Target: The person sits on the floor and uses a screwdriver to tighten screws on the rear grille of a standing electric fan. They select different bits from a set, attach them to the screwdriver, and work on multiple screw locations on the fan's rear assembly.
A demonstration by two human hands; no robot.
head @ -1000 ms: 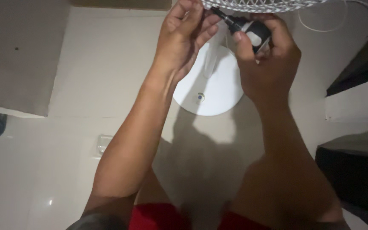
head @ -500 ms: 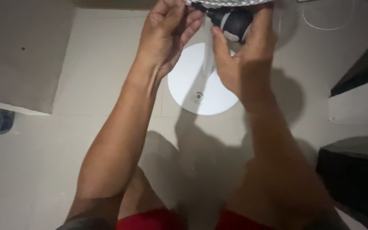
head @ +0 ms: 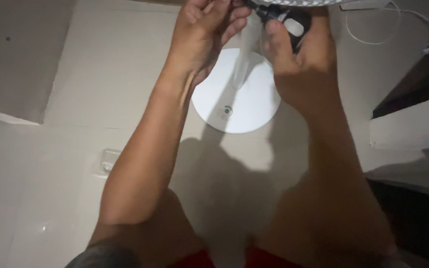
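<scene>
Nearest, a round white fan base is being seen on the tiled floor. Above it, a small black tool is being gripped by the closed fingers of the right hand; judged light, rigid, best held mid-body. The left hand is being pinched at its tip. Since earlier, both hands are being raised frameward.
</scene>
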